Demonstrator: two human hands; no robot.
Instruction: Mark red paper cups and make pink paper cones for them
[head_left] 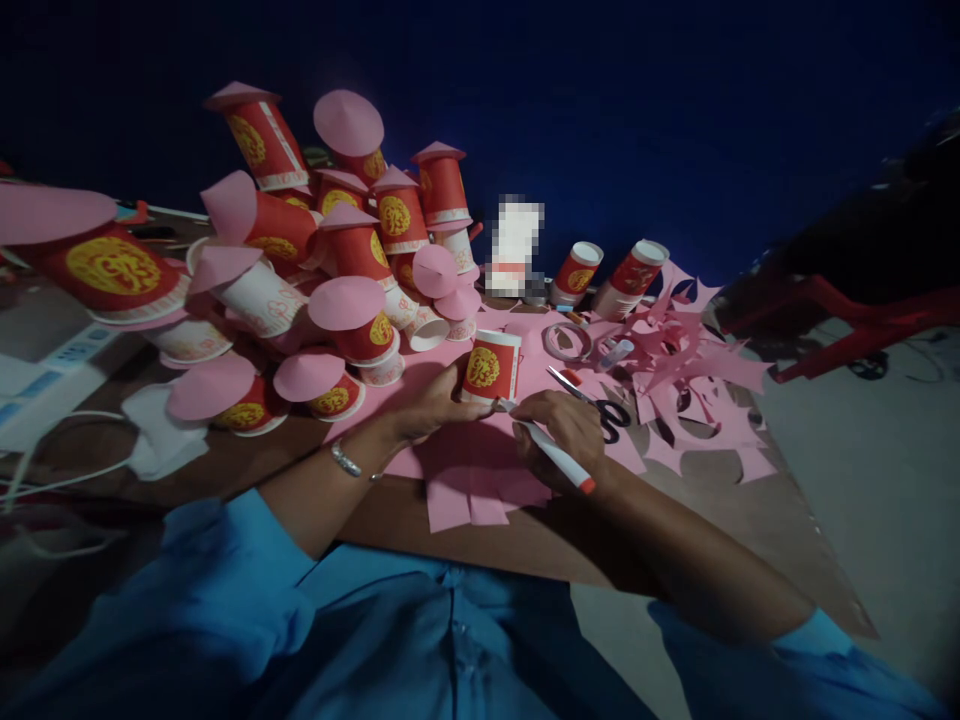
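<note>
My left hand (435, 405) is closed round the side of a red paper cup (491, 368) with a yellow emblem, which stands with its white rim band up over pink paper. In my right hand (566, 430) is a white marker (553, 455) with an orange-red end, its other end close to the base of the cup; whether it touches cannot be made out. Pink paper sheets (469, 495) lie below both hands. Just right of my right hand rest scissors (611, 415) with black handles, partly hidden by the hand.
Many red and white cups with pink paper cones (356, 245) are stacked at the left. Two upright cups (577, 272) stand at the back, near a tape roll (568, 342). Cut pink scraps (690, 370) heap at the right. A red chair (847, 315) stands beyond the table's right edge.
</note>
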